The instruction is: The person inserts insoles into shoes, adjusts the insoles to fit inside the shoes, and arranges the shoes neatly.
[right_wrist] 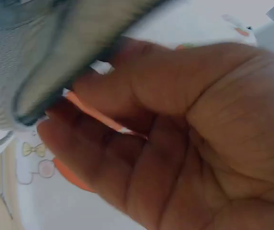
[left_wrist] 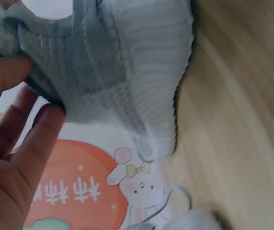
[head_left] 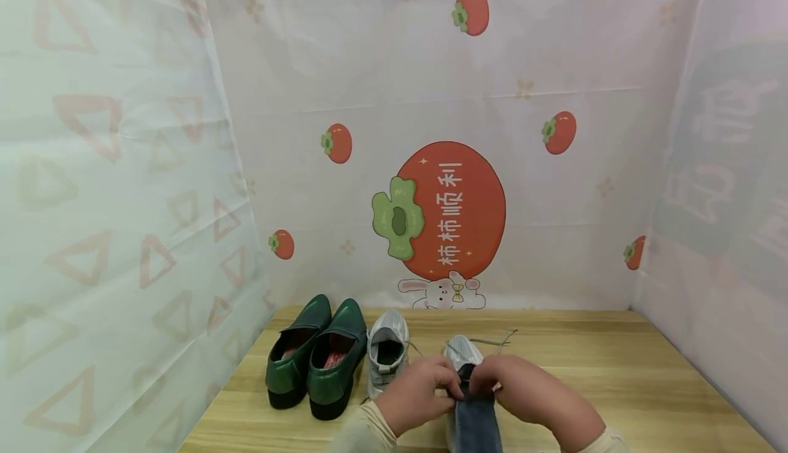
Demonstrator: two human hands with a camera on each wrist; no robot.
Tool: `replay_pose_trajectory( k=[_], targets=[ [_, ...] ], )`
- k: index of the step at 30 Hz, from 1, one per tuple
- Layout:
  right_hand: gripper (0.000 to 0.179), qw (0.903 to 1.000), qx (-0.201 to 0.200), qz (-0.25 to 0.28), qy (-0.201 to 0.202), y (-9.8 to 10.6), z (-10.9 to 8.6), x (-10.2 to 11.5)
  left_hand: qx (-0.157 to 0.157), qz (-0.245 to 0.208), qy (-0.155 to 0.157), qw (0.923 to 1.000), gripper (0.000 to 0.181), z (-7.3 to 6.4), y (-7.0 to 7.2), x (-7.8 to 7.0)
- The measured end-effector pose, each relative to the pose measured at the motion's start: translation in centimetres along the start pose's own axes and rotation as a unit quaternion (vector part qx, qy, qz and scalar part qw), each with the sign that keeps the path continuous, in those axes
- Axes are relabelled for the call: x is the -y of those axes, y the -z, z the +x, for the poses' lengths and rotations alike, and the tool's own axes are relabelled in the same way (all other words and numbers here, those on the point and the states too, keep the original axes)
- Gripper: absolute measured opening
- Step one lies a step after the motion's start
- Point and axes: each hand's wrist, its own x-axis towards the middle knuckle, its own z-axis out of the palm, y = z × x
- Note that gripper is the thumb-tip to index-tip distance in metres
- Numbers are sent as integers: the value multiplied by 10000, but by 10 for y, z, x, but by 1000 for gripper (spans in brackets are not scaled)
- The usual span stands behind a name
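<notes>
A light grey lace-up shoe (head_left: 463,352) stands on the wooden surface in the head view, its toe pointing away from me. Out of its opening toward me extends a dark blue insole (head_left: 478,427), which looks beige underneath (right_wrist: 98,33) in the right wrist view. My left hand (head_left: 420,393) pinches the insole's left edge at the shoe opening. On the opposite edge, my right hand (head_left: 534,393) grips it between thumb and fingers. The ribbed side of the shoe (left_wrist: 151,72) fills much of the left wrist view. The insole's far end is hidden inside the shoe.
Left of my left hand stands the matching grey shoe (head_left: 389,343). Farther left sits a pair of green loafers (head_left: 329,364). A loose shoelace (head_left: 492,341) lies beyond the held shoe. Printed cloth walls (head_left: 369,49) enclose the wooden tabletop (head_left: 591,364).
</notes>
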Motion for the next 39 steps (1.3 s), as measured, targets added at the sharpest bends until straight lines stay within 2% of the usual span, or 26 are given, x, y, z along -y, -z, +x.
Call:
replay_pose_trajectory(
  k=[3, 5, 6, 9, 12, 14, 16, 20, 22, 23, 25, 28, 31, 34, 39],
  targets=[
    [30, 9959, -412, -185, -789, 4, -1, 11, 134, 359, 143, 9992, 22, 1, 5, 1],
    [15, 9869, -691, -490, -1373, 1, 1, 21, 215, 639, 296, 9973, 27, 1, 6, 3],
    [13, 9813, -752, -629, -1655, -3, 2, 27, 289, 798, 382, 9957, 29, 2, 5, 3],
    [35, 9667, -630, -1038, -2253, -19, 6, 40, 736, 1129, 698, 9884, 32, 3, -1, 7],
    [69, 9590, -460, -1274, -2489, -37, 9, 47, 1309, 1206, 981, 9791, 41, 5, -12, 10],
    [81, 9579, -408, -1336, -2508, -44, 11, 49, 1508, 1126, 1107, 9759, 50, 6, -18, 12],
    [78, 9582, -428, -1319, -2503, -49, 12, 49, 1533, 1107, 1156, 9751, 56, 6, -22, 13],
    [45, 9620, -501, -1214, -2393, -50, 12, 49, 1354, 993, 1139, 9792, 59, 5, -21, 11],
    [27, 9650, -524, -1175, -2284, -47, 10, 50, 1312, 965, 1089, 9806, 61, 4, -17, 8],
    [24, 9668, -519, -1184, -2202, -46, 8, 51, 1317, 963, 1058, 9809, 62, 3, -14, 6],
    [24, 9708, -484, -1137, -2055, -42, 6, 53, 1354, 998, 1023, 9804, 59, 2, -6, 3],
    [27, 9768, -274, -950, -1897, -38, 3, 56, 1458, 800, 1120, 9797, 46, -1, 7, -1],
    [24, 9822, -23, -663, -1758, -36, 2, 58, 1341, 614, 1347, 9799, 35, -3, 16, -2],
    [24, 9845, 114, -488, -1683, -36, 0, 58, 1192, 724, 1312, 9815, 28, 0, 13, -2],
    [29, 9850, 143, -475, -1650, -38, -3, 57, 1534, 823, 1095, 9786, 21, 3, -4, -1]
  ],
)
